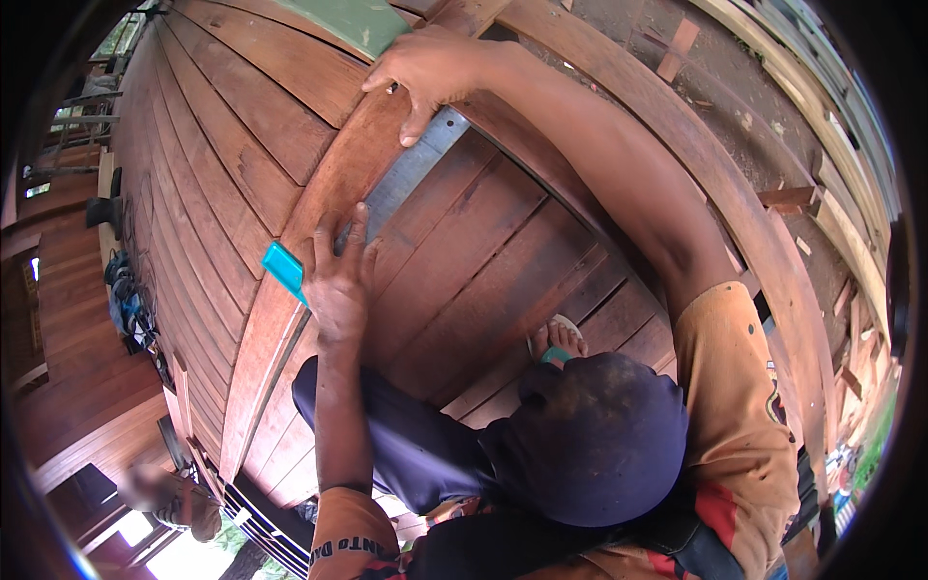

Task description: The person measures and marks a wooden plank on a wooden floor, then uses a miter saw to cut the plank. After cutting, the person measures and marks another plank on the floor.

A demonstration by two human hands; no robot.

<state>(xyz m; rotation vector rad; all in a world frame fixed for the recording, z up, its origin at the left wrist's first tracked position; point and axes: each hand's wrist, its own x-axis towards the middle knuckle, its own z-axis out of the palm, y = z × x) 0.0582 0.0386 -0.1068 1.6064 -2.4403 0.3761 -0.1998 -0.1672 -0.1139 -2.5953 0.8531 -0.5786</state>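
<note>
A try square lies across a curved reddish wooden plank (340, 159), with its turquoise handle (282, 269) sticking out past the plank's left edge. Its steel blade (418, 164) slants up to the right. My left hand (336, 290) presses on the square where handle and blade meet, fingers spread, hiding that joint. Farther off, my right hand (425, 75) spans the plank, fingers on its far side and thumb down beside the blade's end. A tiny pale spot shows under its fingers; I cannot make out what it is.
Long planks (208, 164) run side by side on the left. Below my hands are more boards (464, 232) with gaps, where my sandalled foot (559, 340) rests. A green panel (353, 24) lies at the top. Another person (174, 503) is at lower left. Timber (841, 242) lies right.
</note>
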